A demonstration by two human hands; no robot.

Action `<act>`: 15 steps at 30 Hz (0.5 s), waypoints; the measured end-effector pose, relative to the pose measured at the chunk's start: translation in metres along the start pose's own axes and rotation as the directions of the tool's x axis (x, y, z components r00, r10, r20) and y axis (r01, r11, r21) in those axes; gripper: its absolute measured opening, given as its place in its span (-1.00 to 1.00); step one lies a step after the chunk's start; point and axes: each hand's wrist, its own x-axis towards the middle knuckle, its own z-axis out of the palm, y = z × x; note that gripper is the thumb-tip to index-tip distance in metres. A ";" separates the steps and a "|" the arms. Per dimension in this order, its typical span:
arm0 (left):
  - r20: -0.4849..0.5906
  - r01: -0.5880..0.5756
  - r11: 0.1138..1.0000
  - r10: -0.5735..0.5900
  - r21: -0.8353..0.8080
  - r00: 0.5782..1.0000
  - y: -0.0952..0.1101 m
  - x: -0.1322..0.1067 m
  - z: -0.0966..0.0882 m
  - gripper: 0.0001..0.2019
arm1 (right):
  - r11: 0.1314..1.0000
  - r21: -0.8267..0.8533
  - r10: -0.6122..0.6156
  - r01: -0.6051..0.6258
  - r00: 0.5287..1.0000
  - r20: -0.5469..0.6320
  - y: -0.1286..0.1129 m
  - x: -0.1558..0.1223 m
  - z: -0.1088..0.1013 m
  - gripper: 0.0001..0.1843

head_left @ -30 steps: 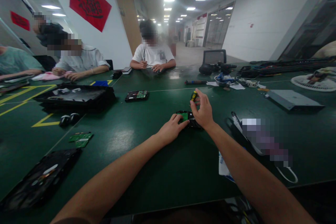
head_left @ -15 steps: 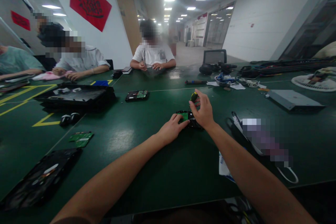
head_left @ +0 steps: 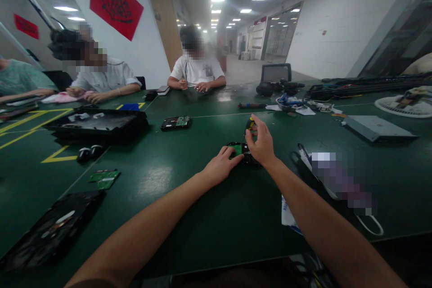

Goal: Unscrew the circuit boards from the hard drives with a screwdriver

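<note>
A hard drive [head_left: 239, 149] with a green circuit board lies flat on the table in front of me. My left hand [head_left: 222, 162] grips it from the left, fingers at its far edge and thumb across its near side. Over its right part, my right hand [head_left: 260, 141] holds a screwdriver [head_left: 249, 124] by its black and yellow handle, which stands nearly upright between thumb and fingers. The screwdriver's tip is hard to make out, and my right hand hides some of the drive.
Left on the green table [head_left: 189, 216] are another hard drive [head_left: 176, 122], a loose circuit board [head_left: 105, 178], a black panel [head_left: 54, 229] and a black tray [head_left: 97, 123]. A grey metal box [head_left: 380, 128] stands right. Across the table sits a person [head_left: 197, 69].
The screwdriver handle has turned slightly in my right hand, whose fingers have shifted a little. My left hand and the hard drive keep their place.
</note>
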 end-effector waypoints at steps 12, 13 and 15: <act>-0.015 -0.002 1.000 0.002 -0.015 1.000 0.001 0.000 -0.001 -0.54 | 1.000 0.019 -0.001 0.001 1.000 0.011 -0.003 0.001 -0.002 -0.39; -0.016 -0.005 1.000 0.004 -0.012 1.000 0.001 0.000 -0.001 -0.54 | 1.000 0.019 0.001 -0.001 1.000 0.012 -0.003 0.001 -0.002 -0.39; -0.017 -0.010 1.000 0.010 -0.005 1.000 0.001 0.000 -0.001 -0.54 | 1.000 0.016 0.002 -0.002 1.000 0.013 -0.003 0.001 -0.001 -0.39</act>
